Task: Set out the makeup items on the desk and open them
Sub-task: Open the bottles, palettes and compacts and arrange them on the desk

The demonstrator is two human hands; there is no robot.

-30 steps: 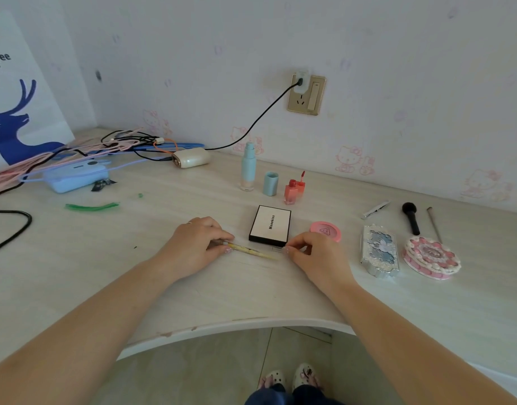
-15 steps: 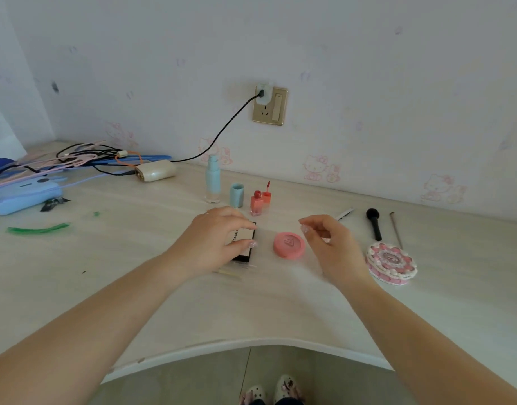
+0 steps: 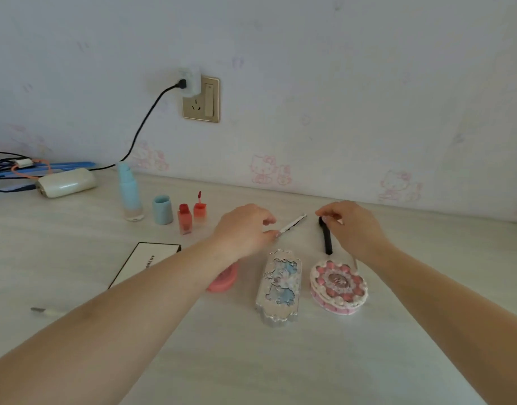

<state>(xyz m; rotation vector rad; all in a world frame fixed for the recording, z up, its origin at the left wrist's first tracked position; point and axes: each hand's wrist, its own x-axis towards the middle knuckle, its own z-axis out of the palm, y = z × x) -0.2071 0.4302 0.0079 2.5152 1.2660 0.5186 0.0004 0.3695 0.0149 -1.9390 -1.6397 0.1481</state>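
The left hand (image 3: 245, 229) has its fingertips curled onto the near end of a slim white pen (image 3: 292, 224). The right hand (image 3: 353, 226), at three o'clock of it, pinches the head of a black brush (image 3: 327, 239). At six o'clock lie the silver palette (image 3: 280, 287) and pink cake-shaped compact (image 3: 338, 285), both closed. To uncap the pen cleanly, I'd steady the barrel and pull straight along it.

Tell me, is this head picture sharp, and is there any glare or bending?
Head view: soft all over, with both hands slightly smeared; even daylight, faint shadows; a small sheen on the white charger; wide-angle lens curves the desk and the wall line.
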